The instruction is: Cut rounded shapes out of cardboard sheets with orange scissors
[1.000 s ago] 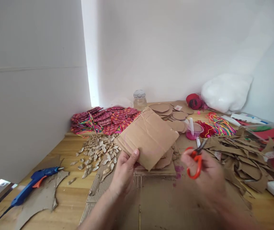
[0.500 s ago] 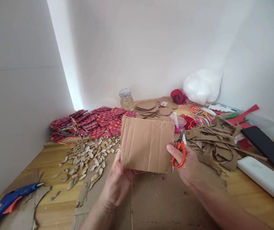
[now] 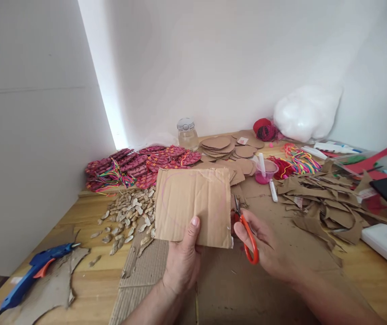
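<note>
My left hand (image 3: 183, 262) grips a rectangular piece of cardboard (image 3: 193, 203) by its lower edge, thumb across the front face. A faint pink curved line is drawn on the cardboard. In my right hand (image 3: 268, 246) is a pair of scissors (image 3: 249, 241) with orange handles, its dark blades pointing up beside the cardboard's right edge. Whether the blades touch that edge is hard to make out. Below both hands lies a large flat cardboard sheet (image 3: 234, 289) on the wooden table.
Peanut shells (image 3: 129, 216) and patterned pink bundles (image 3: 139, 164) lie at left, near a blue glue gun (image 3: 41, 266). Cardboard discs (image 3: 217, 143), a jar (image 3: 187, 133) and a pink cup (image 3: 266, 172) stand behind. Cardboard scraps (image 3: 329, 203) and a white case (image 3: 386, 246) are at right.
My right hand has let go of the cardboard and moved off its right edge, keeping the scissors. The cardboard now shows its pink line, and my left thumb has come onto its front.
</note>
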A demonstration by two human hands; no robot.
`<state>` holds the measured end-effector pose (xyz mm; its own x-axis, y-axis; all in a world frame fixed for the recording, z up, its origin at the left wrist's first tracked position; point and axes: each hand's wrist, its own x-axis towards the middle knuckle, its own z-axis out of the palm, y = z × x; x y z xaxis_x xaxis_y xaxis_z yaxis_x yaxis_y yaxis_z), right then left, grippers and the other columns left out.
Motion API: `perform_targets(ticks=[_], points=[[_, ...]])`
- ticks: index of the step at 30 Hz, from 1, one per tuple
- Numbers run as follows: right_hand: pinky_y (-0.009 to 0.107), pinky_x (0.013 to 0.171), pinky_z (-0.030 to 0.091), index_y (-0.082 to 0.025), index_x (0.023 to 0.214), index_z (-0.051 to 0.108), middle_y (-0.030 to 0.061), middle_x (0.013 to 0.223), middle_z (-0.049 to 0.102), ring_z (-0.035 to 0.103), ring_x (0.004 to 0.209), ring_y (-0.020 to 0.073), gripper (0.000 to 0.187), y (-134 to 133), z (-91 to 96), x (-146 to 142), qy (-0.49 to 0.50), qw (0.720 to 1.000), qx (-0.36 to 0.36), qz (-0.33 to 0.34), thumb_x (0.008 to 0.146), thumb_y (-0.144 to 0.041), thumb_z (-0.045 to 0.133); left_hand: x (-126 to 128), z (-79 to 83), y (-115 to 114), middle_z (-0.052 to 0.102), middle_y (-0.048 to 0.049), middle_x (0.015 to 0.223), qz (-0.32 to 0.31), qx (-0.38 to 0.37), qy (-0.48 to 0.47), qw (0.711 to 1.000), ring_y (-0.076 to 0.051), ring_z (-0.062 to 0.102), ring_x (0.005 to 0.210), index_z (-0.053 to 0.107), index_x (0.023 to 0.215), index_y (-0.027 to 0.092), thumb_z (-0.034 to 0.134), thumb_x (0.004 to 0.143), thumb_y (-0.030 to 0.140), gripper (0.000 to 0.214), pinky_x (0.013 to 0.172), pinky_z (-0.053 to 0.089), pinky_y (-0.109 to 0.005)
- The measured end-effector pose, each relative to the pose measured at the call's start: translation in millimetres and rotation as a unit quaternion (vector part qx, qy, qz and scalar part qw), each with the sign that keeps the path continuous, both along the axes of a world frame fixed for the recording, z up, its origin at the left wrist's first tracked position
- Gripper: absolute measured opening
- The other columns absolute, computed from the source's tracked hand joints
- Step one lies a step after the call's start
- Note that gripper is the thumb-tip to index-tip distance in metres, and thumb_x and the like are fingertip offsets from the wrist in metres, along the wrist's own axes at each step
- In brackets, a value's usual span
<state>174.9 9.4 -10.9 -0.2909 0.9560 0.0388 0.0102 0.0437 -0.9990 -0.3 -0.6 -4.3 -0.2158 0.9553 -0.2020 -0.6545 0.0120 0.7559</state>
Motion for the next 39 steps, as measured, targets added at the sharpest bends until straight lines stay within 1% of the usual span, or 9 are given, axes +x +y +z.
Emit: perform_targets(ticks=[7, 12, 15, 17, 19, 21, 24, 26, 39], points=[[0.026, 0.058, 0.034, -0.023, 0.08, 0.044, -0.004, 0.071, 0.042, 0.036, 0.063, 0.0132, 0.035, -4.0, 6.3, -0.8, -0.054, 0.997, 0.022, 0.057, 0.098, -0.051, 0.053, 1.4, -1.4, 1.7, 0.054, -0.0072, 0.148, 0.021, -0.007, -0.004, 1.0, -0.024, 0.057, 0.129, 0.039, 0.149, 0.036, 0.073, 0.085, 0.034, 0.072, 0.098, 0.055, -0.03], [0.025, 0.058, 0.034, -0.022, 0.077, 0.043, -0.0047, 0.07, 0.041, 0.038, 0.063, 0.0124, 0.037, -4.8, -2.3, -0.7, -0.046, 0.997, 0.008, 0.058, 0.1, -0.05, 0.049, 4.2, -5.4, -4.4, 0.058, -0.0059, 0.141, 0.009, -0.006, 0.02, 1.0, -0.021, 0.062, 0.119, 0.039, 0.148, 0.037, 0.075, 0.084, 0.034, 0.074, 0.094, 0.056, -0.03], [0.026, 0.061, 0.035, -0.022, 0.078, 0.045, -0.0037, 0.069, 0.048, 0.044, 0.065, 0.013, 0.037, -4.0, -10.7, -0.6, -0.042, 0.998, 0.008, 0.036, 0.102, -0.049, 0.045, 2.0, -6.6, -6.3, 0.067, -0.0071, 0.122, -0.002, -0.022, 0.013, 1.0, -0.019, 0.068, 0.1, 0.054, 0.137, 0.027, 0.078, 0.081, 0.033, 0.061, 0.08, 0.06, -0.026], [0.026, 0.059, 0.034, -0.022, 0.079, 0.047, -0.0038, 0.068, 0.049, 0.044, 0.063, 0.0127, 0.035, -3.4, -14.3, -0.4, -0.028, 0.999, 0.004, 0.035, 0.103, -0.048, 0.045, -1.4, -6.4, -5.8, 0.07, -0.0105, 0.104, -0.041, -0.015, -0.012, 0.999, -0.019, 0.069, 0.083, 0.065, 0.119, 0.015, 0.076, 0.081, 0.04, 0.048, 0.065, 0.06, -0.027], [0.026, 0.058, 0.034, -0.022, 0.078, 0.047, -0.0039, 0.066, 0.049, 0.044, 0.061, 0.0123, 0.035, -3.0, -14.8, -0.3, -0.013, 0.999, 0.002, 0.035, 0.103, -0.048, 0.046, -4.6, -5.4, -4.5, 0.069, -0.0125, 0.095, -0.076, 0.0, -0.021, 0.997, -0.02, 0.066, 0.071, 0.067, 0.108, 0.009, 0.074, 0.081, 0.048, 0.047, 0.052, 0.058, -0.028], [0.025, 0.058, 0.035, -0.022, 0.077, 0.047, -0.0039, 0.066, 0.049, 0.044, 0.061, 0.0121, 0.037, -2.7, -12.3, -0.4, 0.003, 0.999, -0.005, 0.036, 0.102, -0.049, 0.047, -5.9, -3.9, -3.5, 0.067, -0.0113, 0.098, -0.057, 0.007, 0.002, 0.998, -0.019, 0.065, 0.069, 0.065, 0.115, 0.012, 0.075, 0.08, 0.046, 0.049, 0.045, 0.055, -0.027], [0.025, 0.058, 0.037, -0.022, 0.077, 0.046, -0.0032, 0.071, 0.048, 0.047, 0.065, 0.0127, 0.038, -2.4, -6.4, -0.5, 0.025, 0.998, -0.026, 0.045, 0.099, -0.054, 0.049, -3.9, -1.5, -3.7, 0.063, -0.0069, 0.11, 0.003, 0.004, 0.047, 0.999, -0.017, 0.065, 0.075, 0.055, 0.133, 0.024, 0.078, 0.079, 0.035, 0.06, 0.04, 0.051, -0.022], [0.025, 0.059, 0.038, -0.022, 0.081, 0.048, -0.0023, 0.076, 0.049, 0.049, 0.069, 0.0136, 0.037, -2.3, -3.7, -0.2, 0.023, 0.998, -0.029, 0.058, 0.098, -0.055, 0.051, -1.7, -0.5, -4.4, 0.061, -0.0054, 0.114, 0.011, 0.008, 0.053, 0.998, -0.016, 0.065, 0.075, 0.05, 0.138, 0.029, 0.078, 0.08, 0.034, 0.065, 0.04, 0.05, -0.02], [0.026, 0.057, 0.033, -0.021, 0.083, 0.05, -0.0005, 0.077, 0.054, 0.044, 0.064, 0.0134, 0.044, -2.6, 1.4, 5.2, -0.079, 0.992, -0.009, 0.094, 0.099, -0.061, 0.04, -2.0, -2.5, -1.5, 0.06, -0.0053, 0.123, 0.021, 0.027, 0.061, 0.998, -0.016, 0.064, 0.078, 0.052, 0.138, 0.032, 0.075, 0.082, 0.032, 0.06, 0.046, 0.052, -0.02]])
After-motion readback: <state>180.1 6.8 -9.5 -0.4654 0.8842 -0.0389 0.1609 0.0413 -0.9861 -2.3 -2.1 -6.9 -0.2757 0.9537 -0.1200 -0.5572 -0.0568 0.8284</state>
